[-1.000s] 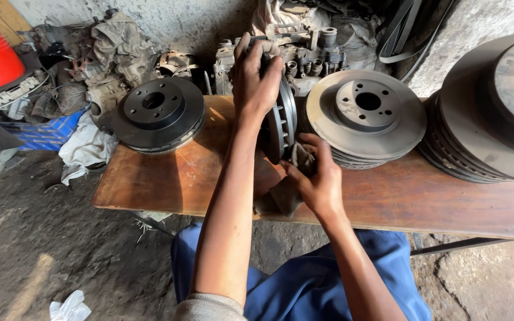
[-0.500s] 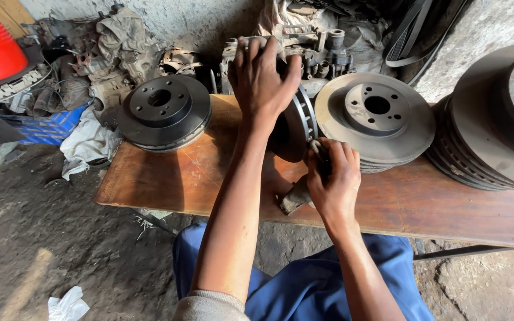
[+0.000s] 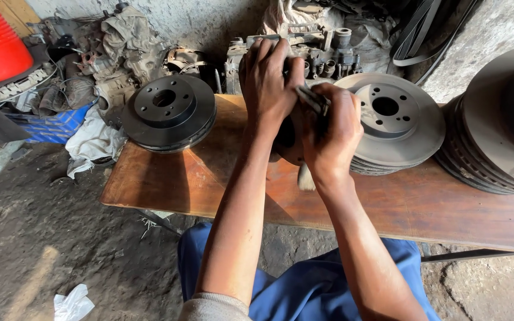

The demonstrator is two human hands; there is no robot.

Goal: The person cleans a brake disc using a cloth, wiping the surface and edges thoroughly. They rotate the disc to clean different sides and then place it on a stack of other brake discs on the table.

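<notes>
L hand [image 3: 267, 83]: palm down, fingers curled over upright brake disc [image 3: 287, 139] rim, gripping.
R hand [image 3: 330, 134]: fisted on brush [image 3: 306, 175], against disc face.

Dark brake disc [image 3: 285, 139] upright on edge on wooden bench, mostly hidden, between two flat discs

A dark brake disc [image 3: 169, 113] lies flat at the bench's [image 3: 209, 184] left end. A pale disc stack [image 3: 397, 122] sits right of centre, another stack [image 3: 498, 128] far right. White rag [image 3: 93, 142] hangs nearby.
</notes>
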